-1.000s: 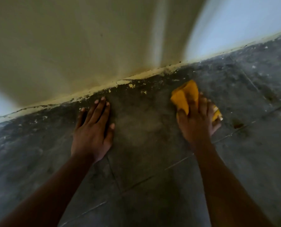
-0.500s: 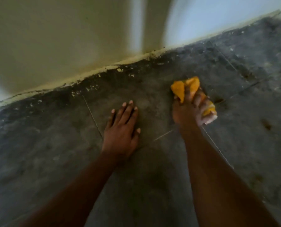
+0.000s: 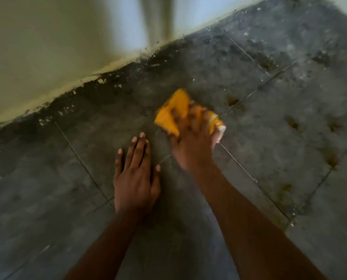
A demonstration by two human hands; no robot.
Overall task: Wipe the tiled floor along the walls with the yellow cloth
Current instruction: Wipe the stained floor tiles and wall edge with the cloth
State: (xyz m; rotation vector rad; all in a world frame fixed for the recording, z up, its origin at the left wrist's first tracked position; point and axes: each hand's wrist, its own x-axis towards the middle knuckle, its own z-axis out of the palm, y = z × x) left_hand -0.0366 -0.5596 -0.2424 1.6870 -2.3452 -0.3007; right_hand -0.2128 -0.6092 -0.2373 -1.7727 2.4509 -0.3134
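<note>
The yellow cloth [image 3: 173,111] is bunched on the grey tiled floor [image 3: 269,122], a short way out from the foot of the wall. My right hand [image 3: 193,146] presses down on it, fingers curled over the fabric; the hand is blurred by motion. My left hand [image 3: 135,176] lies flat on the tile just left of it, fingers spread and pointing at the wall, holding nothing.
A pale wall [image 3: 47,47] runs diagonally from lower left to upper right, with a dark grimy band [image 3: 100,91] and flecks of paint along its foot. Brown stains [image 3: 292,122] dot the tiles to the right. Thin grout lines cross the floor.
The view has swung right and down, so the wall edge sits further up and left. My left hand stepped right along the floor, close beside the right. The cloth slid back from the wall.
</note>
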